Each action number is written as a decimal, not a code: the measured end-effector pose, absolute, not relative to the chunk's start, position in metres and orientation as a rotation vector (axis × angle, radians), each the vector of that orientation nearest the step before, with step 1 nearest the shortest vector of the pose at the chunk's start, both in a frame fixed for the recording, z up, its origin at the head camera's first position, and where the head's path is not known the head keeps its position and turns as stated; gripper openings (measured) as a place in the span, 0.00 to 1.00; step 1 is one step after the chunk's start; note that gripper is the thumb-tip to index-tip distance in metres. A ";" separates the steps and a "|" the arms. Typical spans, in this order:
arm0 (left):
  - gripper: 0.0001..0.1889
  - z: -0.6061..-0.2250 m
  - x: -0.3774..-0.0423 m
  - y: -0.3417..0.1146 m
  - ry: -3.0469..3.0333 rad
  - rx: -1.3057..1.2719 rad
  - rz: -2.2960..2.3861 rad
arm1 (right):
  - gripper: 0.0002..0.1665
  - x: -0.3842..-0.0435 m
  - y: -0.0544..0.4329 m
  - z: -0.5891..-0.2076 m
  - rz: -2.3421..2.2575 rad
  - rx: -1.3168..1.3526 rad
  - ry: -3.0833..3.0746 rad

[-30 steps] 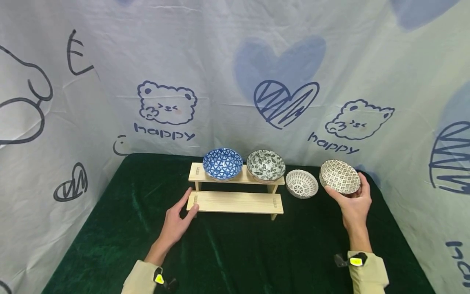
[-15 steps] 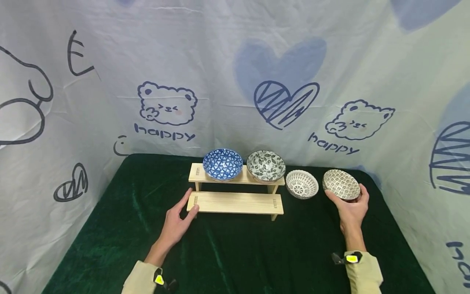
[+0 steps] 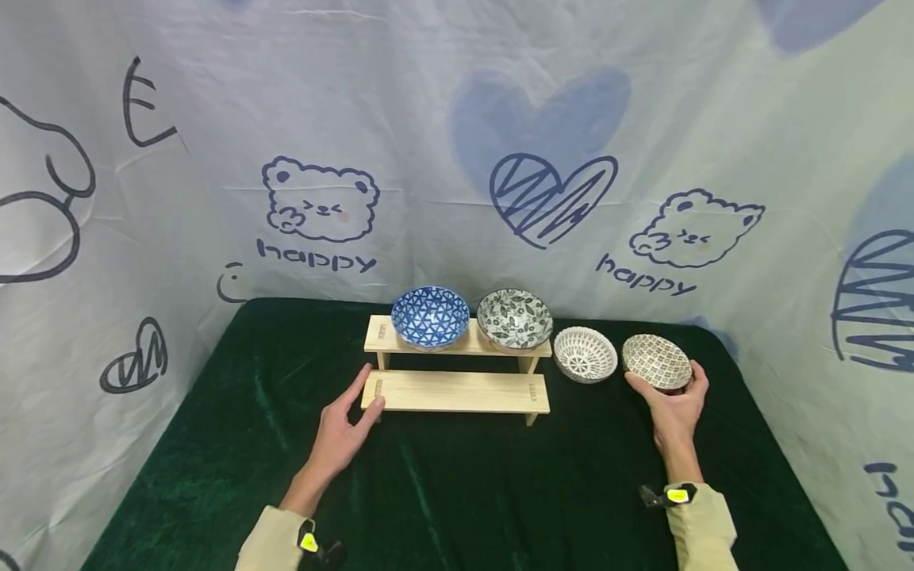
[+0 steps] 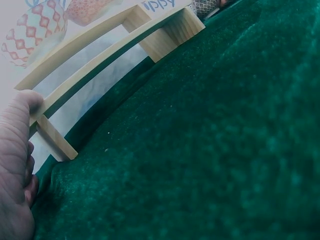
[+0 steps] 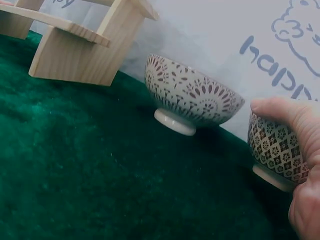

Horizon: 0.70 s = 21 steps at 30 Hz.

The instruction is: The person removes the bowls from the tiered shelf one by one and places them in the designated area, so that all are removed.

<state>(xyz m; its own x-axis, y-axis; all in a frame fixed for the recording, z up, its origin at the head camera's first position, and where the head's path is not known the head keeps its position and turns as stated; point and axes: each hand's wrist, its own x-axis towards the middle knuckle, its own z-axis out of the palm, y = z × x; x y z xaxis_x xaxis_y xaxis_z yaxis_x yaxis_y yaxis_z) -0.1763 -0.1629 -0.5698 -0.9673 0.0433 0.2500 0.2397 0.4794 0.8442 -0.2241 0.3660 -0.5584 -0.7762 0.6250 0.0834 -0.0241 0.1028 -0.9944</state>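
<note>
My left hand (image 3: pixel 339 432) grips the left end of a two-tier wooden display stand (image 3: pixel 457 392), thumb at the front corner of its lower step and index finger at the back corner. In the left wrist view the thumb lies on the board's edge. My right hand (image 3: pixel 677 408) holds a brown-and-cream lattice-patterned bowl (image 3: pixel 655 362) by its near right side, thumb at the rim. In the right wrist view this bowl's white foot is close over the green cloth. Just left of it, a smaller bowl with a dark petal pattern (image 3: pixel 585 354) sits on the cloth.
On the stand's upper step sit a blue triangle-patterned bowl (image 3: pixel 431 317) and a grey-green leaf-patterned bowl (image 3: pixel 515 319). Dark green velvet cloth (image 3: pixel 457 492) covers the table. A white printed curtain (image 3: pixel 428 159) hangs behind and along both sides.
My right hand has brought the lattice-patterned bowl down and nearer to me, beside the small petal-patterned bowl. My left hand stays at the stand's left end.
</note>
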 end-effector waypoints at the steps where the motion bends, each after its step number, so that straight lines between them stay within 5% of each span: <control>1: 0.35 -0.570 -0.176 -0.163 -2.530 -0.246 -1.491 | 0.68 -0.224 0.366 -0.559 1.731 -0.578 -1.886; 21: 0.35 -0.571 -0.178 -0.164 -2.535 -0.248 -1.497 | 0.69 -0.224 0.364 -0.559 1.748 -0.554 -1.916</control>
